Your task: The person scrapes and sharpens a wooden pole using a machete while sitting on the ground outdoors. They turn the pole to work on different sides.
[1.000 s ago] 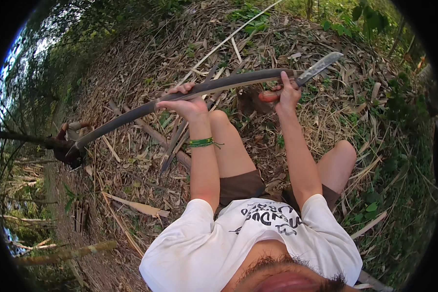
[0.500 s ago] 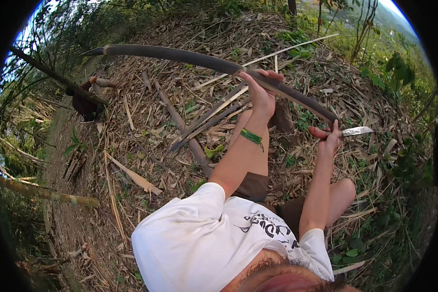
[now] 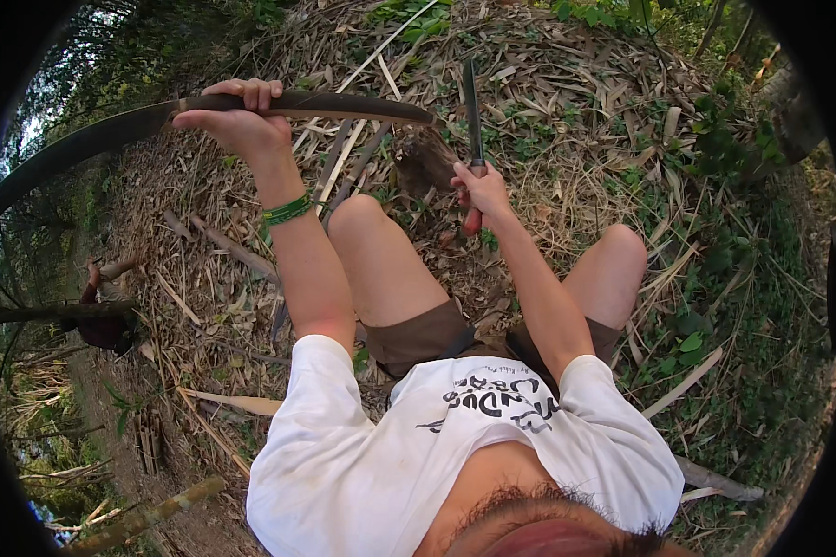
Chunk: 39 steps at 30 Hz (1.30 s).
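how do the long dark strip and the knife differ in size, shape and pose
Size: the long dark strip is much longer than the knife.
Shape: the strip bows in a curve, while the knife looks nearly straight.
Pose: the strip runs sideways, but the knife's blade points up the picture, away from the person.
Shared: both are slim and hand-held, the strip in the left hand, the knife in the right hand.

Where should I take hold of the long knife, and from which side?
Probably by its reddish handle, coming from the body side: the knife points its blade away, its handle end toward the body, and the right grip holds it there.
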Each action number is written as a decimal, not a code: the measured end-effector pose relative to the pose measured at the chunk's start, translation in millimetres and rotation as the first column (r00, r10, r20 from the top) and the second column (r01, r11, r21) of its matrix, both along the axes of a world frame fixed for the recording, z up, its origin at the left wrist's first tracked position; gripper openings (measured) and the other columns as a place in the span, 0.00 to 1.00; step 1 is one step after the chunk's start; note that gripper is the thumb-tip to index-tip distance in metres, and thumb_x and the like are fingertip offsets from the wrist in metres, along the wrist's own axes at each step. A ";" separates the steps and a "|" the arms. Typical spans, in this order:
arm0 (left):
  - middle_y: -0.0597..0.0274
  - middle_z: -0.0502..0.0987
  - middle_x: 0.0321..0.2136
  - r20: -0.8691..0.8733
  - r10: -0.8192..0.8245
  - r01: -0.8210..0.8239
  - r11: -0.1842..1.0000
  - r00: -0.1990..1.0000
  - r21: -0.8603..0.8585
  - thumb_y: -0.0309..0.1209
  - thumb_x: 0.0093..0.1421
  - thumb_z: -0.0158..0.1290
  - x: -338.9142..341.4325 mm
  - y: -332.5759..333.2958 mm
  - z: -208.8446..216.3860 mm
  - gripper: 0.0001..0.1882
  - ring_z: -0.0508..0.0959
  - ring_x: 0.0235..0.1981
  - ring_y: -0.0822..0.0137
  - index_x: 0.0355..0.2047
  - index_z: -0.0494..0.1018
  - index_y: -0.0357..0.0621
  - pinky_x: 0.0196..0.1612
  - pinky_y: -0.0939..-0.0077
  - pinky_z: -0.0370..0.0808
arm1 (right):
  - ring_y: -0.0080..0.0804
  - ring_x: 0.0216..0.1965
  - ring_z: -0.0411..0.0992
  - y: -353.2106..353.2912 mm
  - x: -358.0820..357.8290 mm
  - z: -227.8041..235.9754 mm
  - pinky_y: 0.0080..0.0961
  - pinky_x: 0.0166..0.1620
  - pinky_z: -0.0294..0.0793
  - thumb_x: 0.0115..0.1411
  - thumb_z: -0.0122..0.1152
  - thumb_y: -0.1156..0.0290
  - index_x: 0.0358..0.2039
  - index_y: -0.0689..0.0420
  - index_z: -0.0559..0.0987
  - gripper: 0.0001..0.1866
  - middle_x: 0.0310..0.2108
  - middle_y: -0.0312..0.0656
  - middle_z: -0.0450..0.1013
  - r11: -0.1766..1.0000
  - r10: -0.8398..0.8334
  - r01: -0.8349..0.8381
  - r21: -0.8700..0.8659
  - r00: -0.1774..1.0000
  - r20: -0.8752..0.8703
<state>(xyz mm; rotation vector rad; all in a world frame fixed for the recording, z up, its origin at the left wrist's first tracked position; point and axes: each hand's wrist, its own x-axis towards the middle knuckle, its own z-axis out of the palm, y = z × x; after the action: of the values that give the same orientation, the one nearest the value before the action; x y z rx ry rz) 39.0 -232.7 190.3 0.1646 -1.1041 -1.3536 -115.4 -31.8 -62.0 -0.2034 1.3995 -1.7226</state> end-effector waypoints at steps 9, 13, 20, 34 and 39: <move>0.65 0.59 0.14 0.055 -0.142 0.141 0.990 0.988 0.012 0.81 0.52 0.31 -12.7 -86.1 -41.4 0.46 0.61 0.15 0.68 0.25 0.65 0.43 0.24 0.65 0.71 | 0.19 0.17 0.64 9.1 34.6 -24.0 0.22 0.21 0.65 0.65 0.65 0.60 0.30 0.54 0.69 0.16 0.18 0.30 0.64 0.976 0.051 -0.003 0.216 0.975 -0.215; 0.63 0.60 0.14 0.055 -0.181 0.178 0.982 0.982 0.059 0.79 0.53 0.33 -22.2 -113.5 -58.8 0.46 0.63 0.15 0.68 0.27 0.66 0.42 0.24 0.64 0.73 | 0.19 0.15 0.63 -10.3 41.8 -19.9 0.22 0.19 0.62 0.66 0.63 0.56 0.29 0.56 0.71 0.18 0.17 0.31 0.66 0.973 0.019 0.029 0.229 0.979 -0.204; 0.60 0.67 0.18 0.011 -0.226 0.227 0.974 0.974 -0.012 0.78 0.55 0.33 -36.3 -153.8 -62.6 0.44 0.73 0.23 0.61 0.33 0.69 0.45 0.36 0.53 0.78 | 0.19 0.14 0.64 -56.5 52.4 14.5 0.22 0.19 0.62 0.68 0.59 0.52 0.36 0.57 0.73 0.19 0.15 0.31 0.66 0.992 -0.032 0.074 0.098 0.928 -0.372; 0.68 0.55 0.15 0.112 -0.203 0.193 0.977 0.973 0.094 0.81 0.53 0.32 -47.8 -153.3 -84.4 0.44 0.57 0.17 0.71 0.21 0.61 0.47 0.24 0.73 0.61 | 0.19 0.14 0.62 -93.9 47.6 -6.6 0.22 0.19 0.62 0.70 0.47 0.40 0.31 0.59 0.74 0.30 0.14 0.32 0.65 0.955 0.057 0.013 0.295 0.972 -0.227; 0.71 0.49 0.12 0.034 -0.204 0.201 0.977 0.978 0.065 0.81 0.54 0.26 -27.0 -161.6 -91.1 0.43 0.50 0.14 0.71 0.18 0.52 0.50 0.19 0.75 0.52 | 0.18 0.14 0.63 -139.9 18.5 91.2 0.20 0.19 0.61 0.71 0.46 0.41 0.30 0.59 0.73 0.31 0.13 0.31 0.64 0.998 -0.062 0.047 -0.046 0.916 -0.397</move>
<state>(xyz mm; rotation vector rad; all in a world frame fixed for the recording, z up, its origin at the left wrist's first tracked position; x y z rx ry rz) 12.0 -394.3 99.2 0.1274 -1.1372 -1.5736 -96.9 -171.7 29.2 -0.5681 1.6784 -1.8209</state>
